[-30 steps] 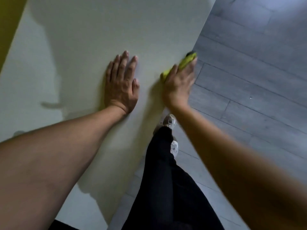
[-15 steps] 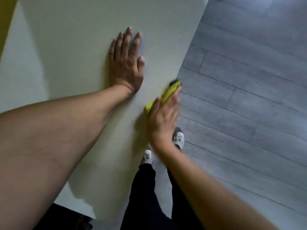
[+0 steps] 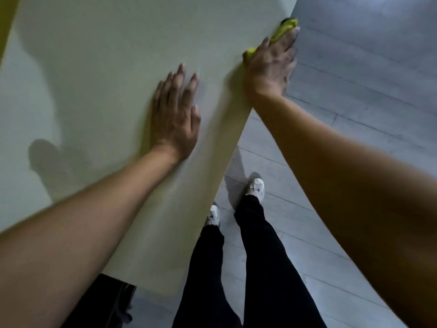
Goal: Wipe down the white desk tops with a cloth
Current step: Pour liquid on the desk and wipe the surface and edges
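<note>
1. Desk top [image 3: 99,74] first: white, matte, flat and smooth. It fills the left and middle of what we see, and soft grey shadows lie across it left of our fingers.
2. At the far left edge we see a narrow yellow-olive strip [image 3: 7,22]; what it belongs to we cannot tell.
3. Our left hand [image 3: 175,117] lies palm-down on the desk top. Its fingers [image 3: 176,81] are straight and close together, pointing away from us, and they grasp nothing.
4. Right of those fingers the desk's long straight edge runs diagonally, from above and right of them down to a square corner below the left wrist.
5. Our right hand [image 3: 272,60] sits on that edge, beyond and right of the left fingertips, pressing the cloth [image 3: 287,26] against it. The fingers are extended over the cloth, not clenched, and some drape past the edge.
6. The cloth is bright yellow-green, soft and bunched. It pokes out past the right fingertips and beside the thumb, with a small dark patch at its far tip.
7. Beyond the edge lies the floor [image 3: 369,74], long pale grey planks with thin dark seams.
8. Below both hands we see black trousers [image 3: 260,268] and pale sneakers [image 3: 255,188] standing on those planks.
</note>
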A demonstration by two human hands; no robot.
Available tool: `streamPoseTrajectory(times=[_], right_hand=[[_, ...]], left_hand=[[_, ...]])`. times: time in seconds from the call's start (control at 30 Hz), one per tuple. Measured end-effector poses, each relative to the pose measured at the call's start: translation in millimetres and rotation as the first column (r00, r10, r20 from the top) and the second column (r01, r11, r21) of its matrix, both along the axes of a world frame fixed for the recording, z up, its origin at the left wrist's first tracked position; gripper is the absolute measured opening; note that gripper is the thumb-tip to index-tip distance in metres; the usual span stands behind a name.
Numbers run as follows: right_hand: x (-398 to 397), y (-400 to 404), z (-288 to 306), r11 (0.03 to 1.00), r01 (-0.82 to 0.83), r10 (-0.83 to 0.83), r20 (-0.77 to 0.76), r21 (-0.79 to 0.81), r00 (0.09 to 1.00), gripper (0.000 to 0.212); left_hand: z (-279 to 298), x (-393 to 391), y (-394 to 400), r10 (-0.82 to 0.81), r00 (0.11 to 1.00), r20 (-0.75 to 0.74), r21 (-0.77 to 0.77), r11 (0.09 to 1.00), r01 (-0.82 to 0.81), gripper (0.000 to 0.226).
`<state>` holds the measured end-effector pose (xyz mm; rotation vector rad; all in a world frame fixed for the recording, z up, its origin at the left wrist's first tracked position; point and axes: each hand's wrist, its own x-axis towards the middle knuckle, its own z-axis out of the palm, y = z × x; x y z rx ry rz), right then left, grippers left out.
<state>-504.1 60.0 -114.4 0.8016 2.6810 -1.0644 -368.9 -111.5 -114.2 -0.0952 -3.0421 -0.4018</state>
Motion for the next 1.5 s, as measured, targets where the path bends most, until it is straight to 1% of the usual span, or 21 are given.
streamPoseTrajectory(times=[0.17, 0.2, 0.27, 0.37, 0.47, 0.53, 0.6, 0.63, 0.7, 0.8, 0.93, 1.03, 1.1, 1.13, 1.2, 1.27, 1.33, 1.4, 1.5], right_hand=[[10, 1, 0, 0.999, -0.032, 0.033, -0.062, 0.017, 0.998, 0.067], [18, -1, 2, 0.999, -0.038, 0.038, -0.058, 0.014, 0.998, 0.067], [46, -10, 6, 0.999, -0.038, 0.038, -0.031, -0.007, 0.999, 0.067], [122, -33, 12, 0.999, -0.02, 0.019, -0.014, -0.048, 1.0, 0.066], [231, -60, 19, 0.991, -0.03, 0.028, -0.017, -0.13, 0.999, 0.066], [299, -74, 23, 0.987, -0.06, 0.064, 0.023, -0.152, 0.998, 0.068], [338, -82, 24, 0.989, -0.07, 0.081, 0.078, -0.133, 0.994, 0.07], [341, -84, 22, 0.99, -0.064, 0.076, 0.092, -0.124, 0.993, 0.07], [324, -84, 20, 0.994, -0.034, 0.041, 0.063, -0.108, 0.997, 0.069], [266, -72, 15, 0.995, 0.005, -0.004, 0.011, -0.099, 1.0, 0.065], [191, -52, 8, 1.0, 0.009, -0.009, 0.011, -0.007, 1.0, 0.065], [178, -49, 4, 1.0, 0.003, -0.003, -0.012, 0.001, 1.0, 0.066], [204, -58, 7, 1.0, 0.004, -0.005, -0.011, -0.016, 1.0, 0.066], [231, -65, 7, 0.999, 0.007, -0.007, -0.011, -0.038, 1.0, 0.066], [308, -84, 10, 0.993, -0.015, 0.013, -0.017, -0.117, 1.0, 0.066], [390, -100, 19, 0.983, -0.05, 0.053, 0.008, -0.179, 0.999, 0.068], [445, -111, 22, 0.977, -0.06, 0.071, 0.048, -0.207, 0.996, 0.07], [456, -113, 19, 0.975, -0.045, 0.056, 0.048, -0.217, 0.997, 0.071], [416, -105, 14, 0.975, -0.01, 0.012, 0.007, -0.224, 1.0, 0.068]], left_hand=[[12, 168, -36, 0.072, 0.993, 0.09, -0.026, 0.997, -0.07, 0.058], [11, 191, -41, 0.073, 0.992, 0.106, -0.04, 0.997, -0.069, 0.058], [5, 210, -47, 0.066, 0.991, 0.115, -0.049, 0.997, -0.061, 0.06], [2, 208, -48, 0.07, 0.992, 0.105, -0.055, 0.996, -0.065, 0.063], [0, 210, -47, 0.069, 0.995, 0.077, -0.053, 0.996, -0.065, 0.064], [-2, 211, -48, 0.064, 0.996, 0.061, -0.049, 0.997, -0.061, 0.063], [-4, 211, -49, 0.059, 0.997, 0.048, -0.053, 0.997, -0.056, 0.062], [-5, 211, -49, 0.059, 0.997, 0.04, -0.053, 0.997, -0.057, 0.062], [-6, 210, -50, 0.056, 0.998, 0.031, -0.046, 0.997, -0.054, 0.062], [-8, 210, -49, 0.053, 0.998, 0.026, -0.039, 0.998, -0.052, 0.063], [-10, 209, -49, 0.058, 0.998, -0.002, -0.047, 0.997, -0.058, 0.063], [-11, 207, -50, 0.061, 0.998, -0.019, -0.051, 0.997, -0.062, 0.062], [-12, 206, -50, 0.067, 0.997, -0.03, -0.052, 0.996, -0.068, 0.062], [-12, 207, -50, 0.069, 0.997, -0.036, -0.052, 0.996, -0.071, 0.062], [-13, 207, -50, 0.064, 0.996, -0.057, -0.053, 0.996, -0.067, 0.061], [-13, 208, -51, 0.063, 0.995, -0.074, -0.056, 0.996, -0.067, 0.059], [-12, 209, -51, 0.067, 0.994, -0.084, -0.056, 0.996, -0.072, 0.059], [-12, 210, -50, 0.069, 0.993, -0.09, -0.054, 0.996, -0.074, 0.058], [-14, 211, -50, 0.059, 0.994, -0.093, -0.068, 0.996, -0.065, 0.058]])
